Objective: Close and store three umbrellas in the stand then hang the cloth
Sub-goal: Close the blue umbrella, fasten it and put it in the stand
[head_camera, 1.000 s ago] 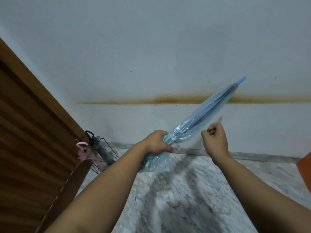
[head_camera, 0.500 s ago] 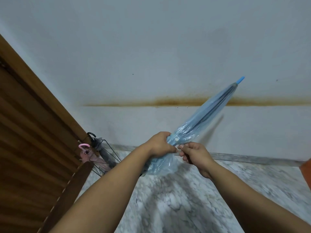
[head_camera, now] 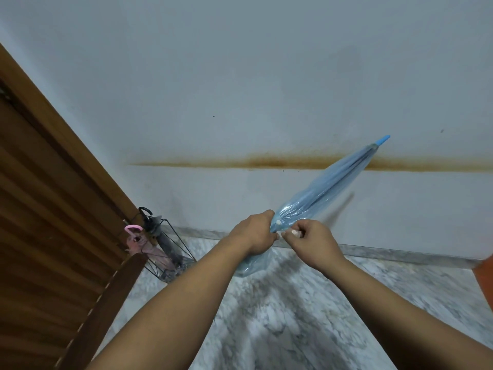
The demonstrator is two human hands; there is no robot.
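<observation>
- Blue umbrella [head_camera: 317, 196]: folded, translucent canopy gathered round the shaft, held out in front of us in the air, slanting up and to the right, its blue tip [head_camera: 383, 139] against the stained wall [head_camera: 240, 76]
- Left hand [head_camera: 256, 233]: we grasp the bunched canopy near its lower end, fingers wrapped round it
- Right hand [head_camera: 310, 240]: we pinch a small pale piece, apparently the tie strap [head_camera: 293, 232], just beside the left hand
- Step in hand, as we judge it: fastening the third umbrella's canopy shut
- Wire stand [head_camera: 173, 252]: on the marble floor [head_camera: 293, 329] by the wooden door [head_camera: 53, 209], well to our left; it already holds a pink-handled umbrella [head_camera: 138, 241] and a black-handled umbrella [head_camera: 156, 231]
- Next move, in our judgement: wrap and secure the strap, then turn the tip downward and carry the umbrella left into the stand
- Cloth: not in view
</observation>
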